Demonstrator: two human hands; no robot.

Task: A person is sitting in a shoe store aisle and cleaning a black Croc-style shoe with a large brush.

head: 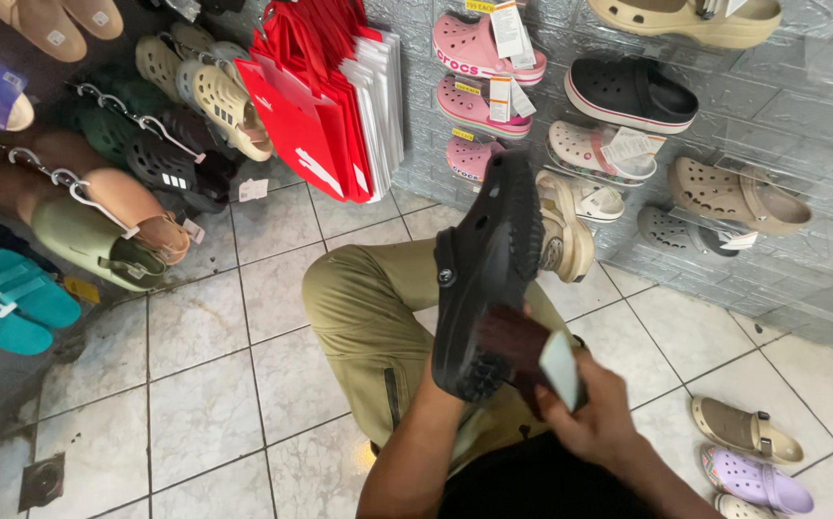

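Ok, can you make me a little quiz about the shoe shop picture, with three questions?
1. True or false: the left hand holds a black clog.
2. What does the right hand press against that clog? A) a brush B) a sponge C) a spoon
3. Fill in: the bags hanging by the wall are ____.

Key
1. True. The clog is held up over the knee, its sole turned toward the brush.
2. A. It has a dark back, and the right hand's fingers wrap round it.
3. Red. They hang left of the pink clogs on the grey wall.
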